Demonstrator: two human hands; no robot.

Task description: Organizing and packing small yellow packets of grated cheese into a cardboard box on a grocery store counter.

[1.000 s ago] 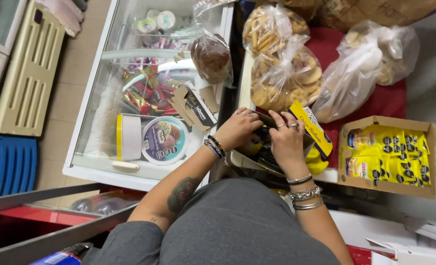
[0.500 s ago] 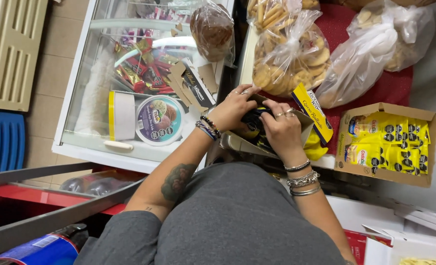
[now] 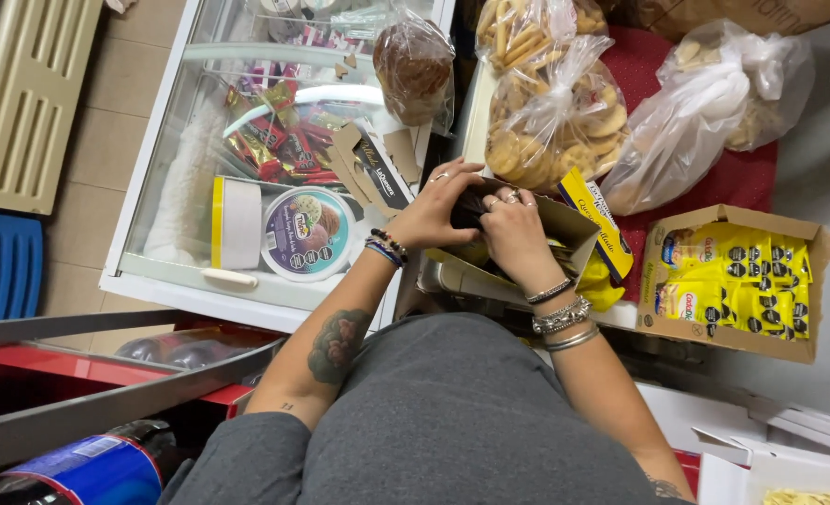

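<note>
Both hands are working inside an open cardboard box (image 3: 565,238) that is sitting at the near edge of a red-covered counter (image 3: 747,182). The left hand (image 3: 434,210) is curling over a small dark item (image 3: 466,210) at the box mouth, while the right hand (image 3: 513,234) is pressing against it from the other side; how firmly either hand is gripping cannot be told, since the fingers are hiding the item. A yellow packet (image 3: 597,234) is leaning against the box's right wall. Bags of biscuits (image 3: 550,122) are crowding the box's far edge, and a tray of yellow snack packs (image 3: 733,281) is lying just beside it on the right, leaving little free room. On the left, the glass lid of a chest freezer (image 3: 167,159) is lying under the left forearm, with an ice-cream tub (image 3: 305,234) showing beneath.
</note>
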